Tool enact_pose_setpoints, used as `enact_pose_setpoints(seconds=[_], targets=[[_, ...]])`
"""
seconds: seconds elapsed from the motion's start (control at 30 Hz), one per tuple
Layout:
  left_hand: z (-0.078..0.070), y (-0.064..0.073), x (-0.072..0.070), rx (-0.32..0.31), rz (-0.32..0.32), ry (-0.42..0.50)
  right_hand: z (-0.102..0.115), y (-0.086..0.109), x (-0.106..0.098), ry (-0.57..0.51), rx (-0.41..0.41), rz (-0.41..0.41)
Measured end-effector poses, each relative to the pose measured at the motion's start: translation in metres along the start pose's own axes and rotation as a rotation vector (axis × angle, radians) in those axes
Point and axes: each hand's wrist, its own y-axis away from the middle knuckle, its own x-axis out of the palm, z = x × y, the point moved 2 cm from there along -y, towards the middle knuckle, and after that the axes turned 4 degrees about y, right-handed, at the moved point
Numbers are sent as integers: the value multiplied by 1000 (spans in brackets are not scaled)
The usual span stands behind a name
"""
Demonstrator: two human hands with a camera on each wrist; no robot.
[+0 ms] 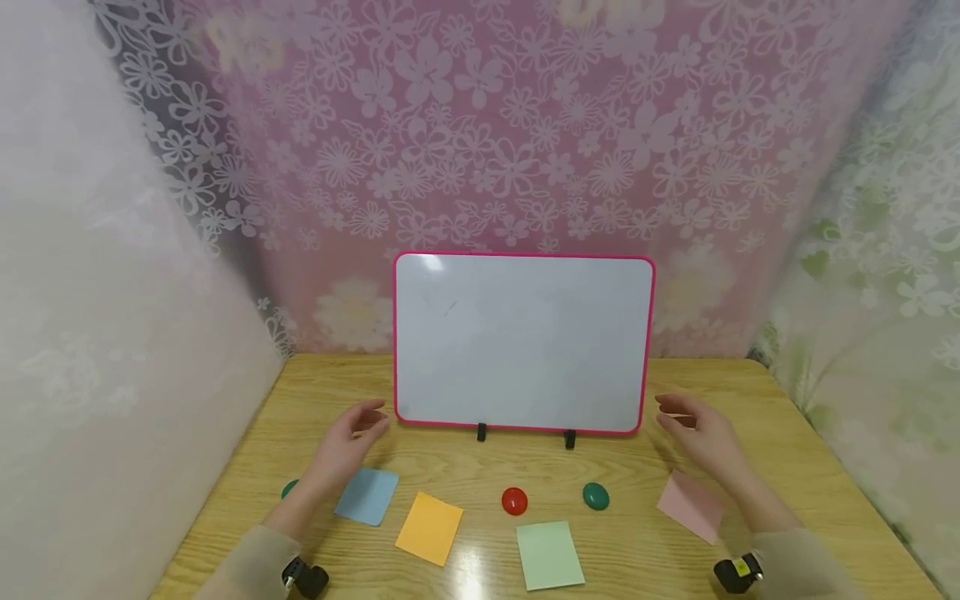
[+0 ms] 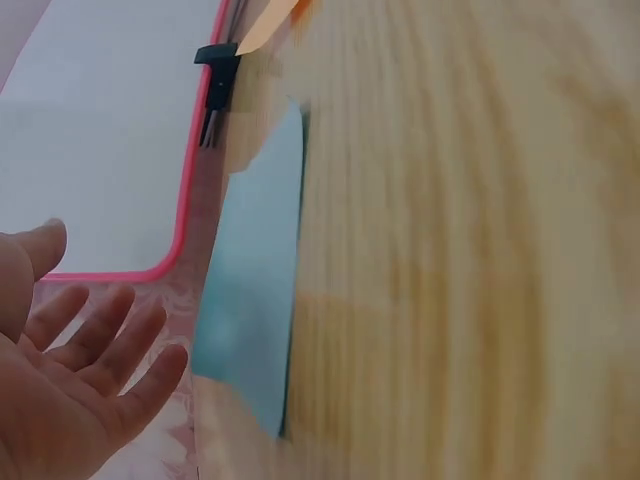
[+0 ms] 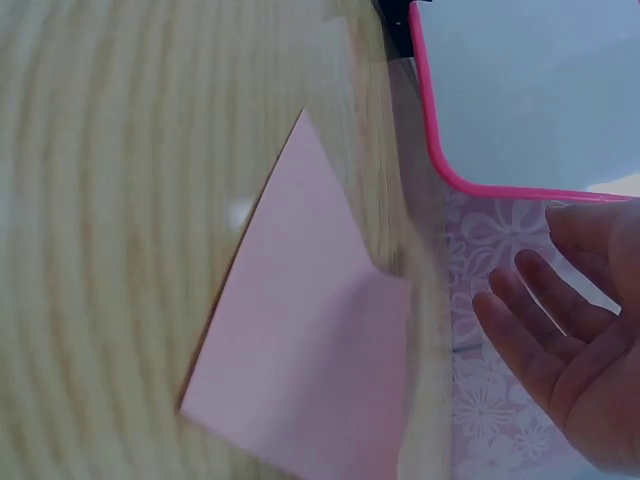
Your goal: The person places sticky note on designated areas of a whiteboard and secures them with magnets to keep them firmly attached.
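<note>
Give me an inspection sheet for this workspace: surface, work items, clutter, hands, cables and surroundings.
Surface: wood-grain table, no spills seen.
Work items: pink-framed whiteboard standing on black feet, with a short faint stroke; blue sticky note, orange sticky note, pale green sticky note and pink sticky note; red domed disc, green domed disc and another green piece, partly hidden.
Clutter: nothing seen.
Hands: left hand near the whiteboard's left edge, right hand near its right edge; both hold nothing.
Cables: nothing seen.
Surroundings: pink floral backdrop behind, paler patterned ones at both sides.
</note>
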Motion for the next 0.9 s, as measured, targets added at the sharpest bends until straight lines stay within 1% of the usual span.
enact_pose_setpoints(seconds=[0.1, 0.23, 0.3, 0.37, 0.47, 0.6, 0.73, 0.8, 0.83, 0.9], targets=[[2, 5, -2, 26, 26, -53, -2, 7, -3, 49, -48, 1], [1, 11, -4, 70, 68, -95, -4, 14, -7, 98, -117, -6], [0, 14, -5, 108, 92, -125, -5, 17, -9, 120, -150, -8], [-2, 17, -6, 152, 115, -169, -6, 21, -12, 137, -164, -1], [-4, 22, -8, 213, 152, -250, -8, 29, -18, 161, -164, 25], [-5, 26, -12, 284, 209, -364, -12, 39, -29, 182, -135, 97], [-8, 30, -17, 390, 279, -497, -20, 48, -41, 234, -127, 152], [-9, 31, -19, 425, 312, -544, -25, 51, -47, 257, -133, 176], [-10, 31, -20, 433, 326, -563, -28, 52, -50, 266, -134, 192], [-11, 31, -22, 430, 355, -591, -34, 56, -55, 292, -129, 228]])
